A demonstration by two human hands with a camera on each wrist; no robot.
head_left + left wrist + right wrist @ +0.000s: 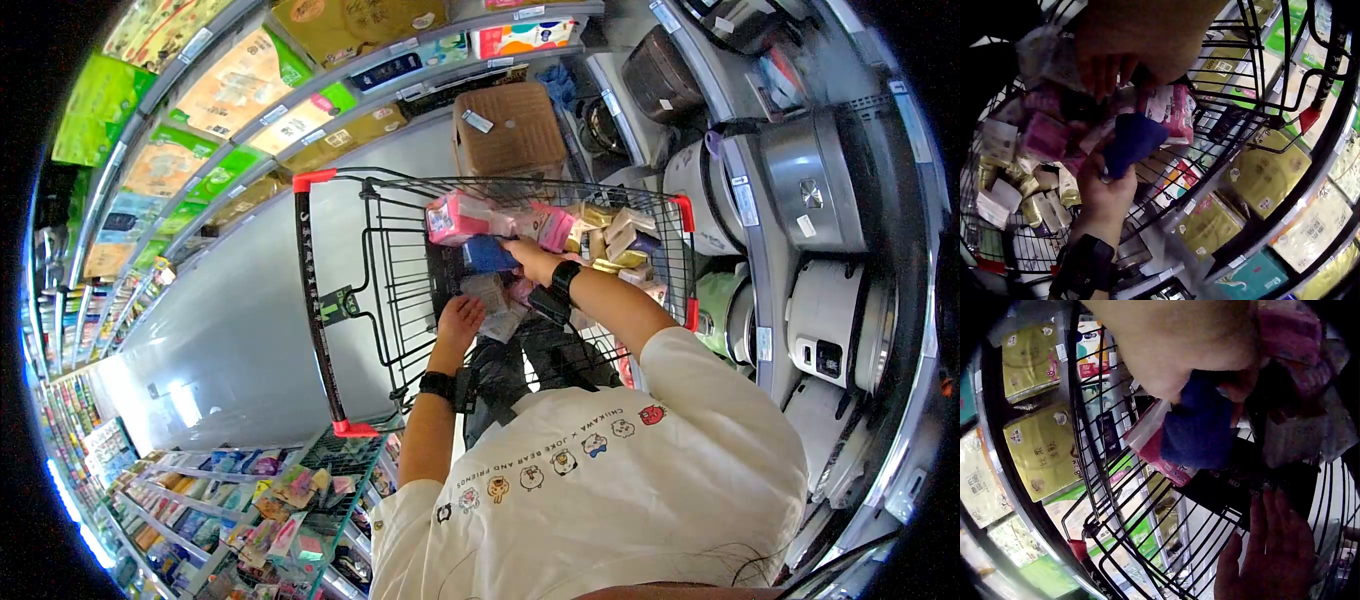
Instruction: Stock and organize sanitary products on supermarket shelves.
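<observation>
My right hand (532, 262) grips a dark blue folded cloth (488, 254) over the shopping cart (385, 245). In the right wrist view the blue cloth (1197, 428) hangs below the curled fingers, overlapping a pink-and-white package (1159, 447). My left hand (462, 318) is on the handle side of the cloth, holding nothing, its fingers loosely extended. A flat black item (1241, 478) lies by its fingertips in the right wrist view. Close to it in the head view are clear-wrapped packages (490, 295). The pink package (458, 217) sits beyond the cloth.
Gold and white boxes (620, 238) are heaped at the cart's far end. Tissue packs (245, 85) line shelves to the left, rice cookers (815, 180) those to the right. A brown storage box (510, 125) stands beyond the cart. A wire rack of small goods (300, 500) is behind left.
</observation>
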